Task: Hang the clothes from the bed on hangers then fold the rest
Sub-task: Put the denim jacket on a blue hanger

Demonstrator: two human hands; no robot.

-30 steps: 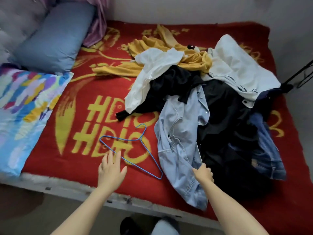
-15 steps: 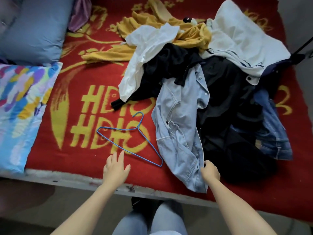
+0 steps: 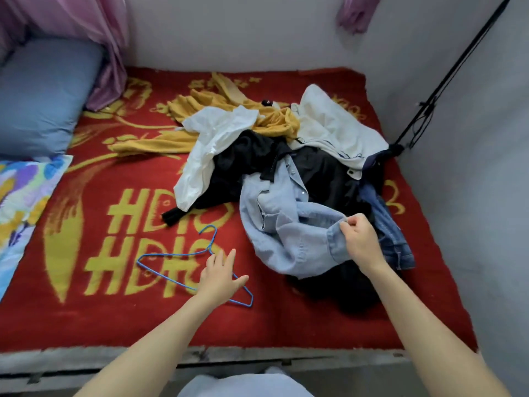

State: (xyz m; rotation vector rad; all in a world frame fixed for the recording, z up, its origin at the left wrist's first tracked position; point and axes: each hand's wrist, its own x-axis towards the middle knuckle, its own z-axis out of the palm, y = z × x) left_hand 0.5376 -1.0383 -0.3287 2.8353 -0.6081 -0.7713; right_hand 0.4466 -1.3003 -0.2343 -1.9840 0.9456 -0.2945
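A fuzzy red bed blanket (image 3: 114, 319) with yellow lettering spans the scene. On its right half lies a rumpled pile of clothes (image 3: 323, 173) in black, white, mustard and dark denim. Nearest in that pile is a soft light-blue denim shirt (image 3: 286, 233). Left of it a thin blue wire hanger (image 3: 174, 254) lies flat. 2 bare forearms reach far. The right hand (image 3: 362, 240) pinches a raised fold of the shirt's edge. The left hand (image 3: 219, 277) is flat, palm down, fingers spread straight over the hanger's near bar.

home bedroom | bed (image 3: 257, 336) | pillow (image 3: 43, 96) | clothes (image 3: 300, 167)
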